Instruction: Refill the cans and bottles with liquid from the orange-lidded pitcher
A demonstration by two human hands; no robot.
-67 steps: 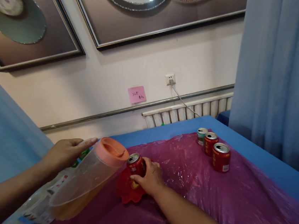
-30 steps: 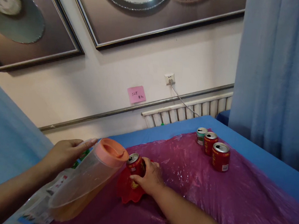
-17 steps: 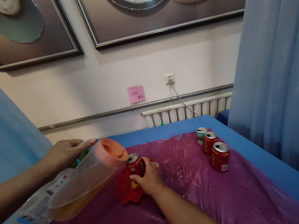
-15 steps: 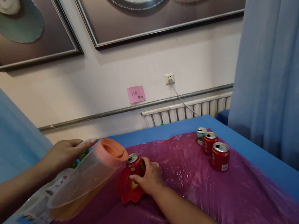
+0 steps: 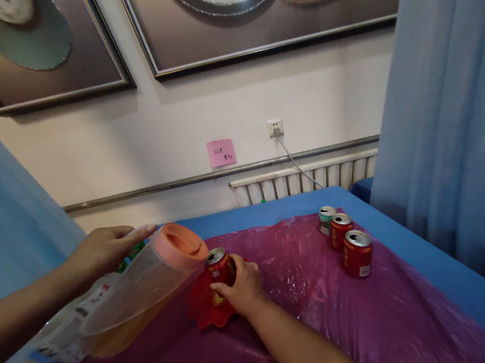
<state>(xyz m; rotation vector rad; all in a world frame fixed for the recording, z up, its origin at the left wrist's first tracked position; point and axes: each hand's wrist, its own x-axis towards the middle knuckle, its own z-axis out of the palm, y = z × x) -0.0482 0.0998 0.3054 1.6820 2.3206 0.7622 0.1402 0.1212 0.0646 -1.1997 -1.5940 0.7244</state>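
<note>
In the head view, here's the left hand (image 5: 99,247) at the raised end of a clear pitcher (image 5: 145,287), its thumb stretched along the top by the orange lid (image 5: 183,246). That hand is holding the pitcher, though how the fingers wrap behind it cannot be seen. The pitcher leans over, lid end toward the right, and that tilt brings the lid's edge right beside the opened top of a red can (image 5: 219,267). Yellowish liquid (image 5: 116,336) lies low in the body.

And the right hand (image 5: 245,288), curled around that can from its far side, thumb low in front: likely a steadying grip, one that leaves the can's top uncovered. A red scalloped piece (image 5: 209,311) sits below the can; whether they touch is unclear.

Off to the right, two more red cans (image 5: 357,257) and a green can (image 5: 325,220) stand upright in a close row on the purple plastic sheet (image 5: 340,324), well apart from the hands, perhaps to leave elbow room. The sheet covers much of the blue table (image 5: 230,218), probably against drips.
</note>
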